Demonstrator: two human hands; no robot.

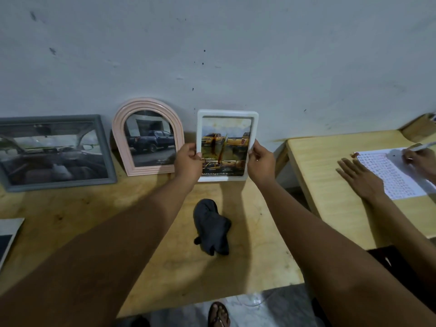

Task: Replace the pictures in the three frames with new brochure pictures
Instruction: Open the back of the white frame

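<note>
My fingers (192, 149) pinch the white frame (226, 113) by its two long sides, my left hand (188, 159) on the left edge and my right hand (259, 160) on the right, thumbs on the front. The frame stands upright at the back of the worktop (94, 208), close to the wall (212, 55). It is rectangular with rounded corners. Its picture shows yellow pickup trucks with lines of script below, too blurred to read. Just left of it a pink arched frame (122, 128) leans on the wall, showing a dark pickup above letters that begin "TOY". Further left a grey frame (101, 138) holds a car interior. A dark cloth (212, 227) lies crumpled on the worktop between my forearms. On a second table (330, 185) to the right, another person's hand (361, 180) lies flat beside a printed sheet (396, 175).
</note>
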